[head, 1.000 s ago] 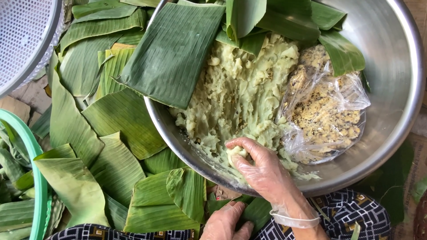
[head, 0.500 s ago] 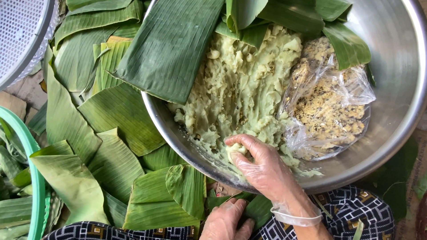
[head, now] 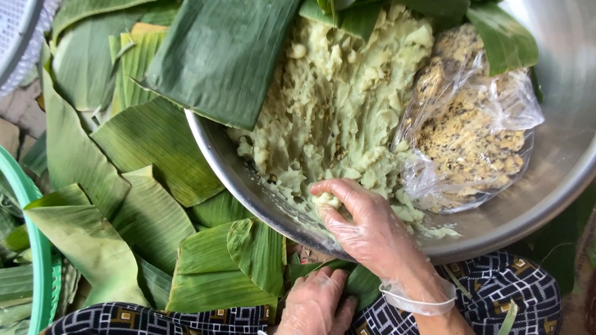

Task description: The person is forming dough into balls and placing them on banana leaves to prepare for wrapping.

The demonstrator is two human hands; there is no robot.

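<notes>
The right hand, in a thin clear plastic glove, was curled over the near rim of the steel bowl, fingers closed around a small lump of dough. The lump was pale green-yellow, soft and roughly round, with no clear long axis; it sat at the 6 o'clock edge of the dough mass. That mass was sticky and lumpy, scored with finger furrows running from 12 to 6 o'clock. At 3 o'clock of it lay a crumpled clear plastic bag of coarse, crumbly yellow-brown filling. The left hand, also gloved, rested below the bowl at 6 o'clock on a folded banana leaf, fingers loosely together and gripping nothing visible. Ribbed, glossy banana leaves overlapped at 9 o'clock, and one broad leaf draped over the rim at 11 o'clock.
</notes>
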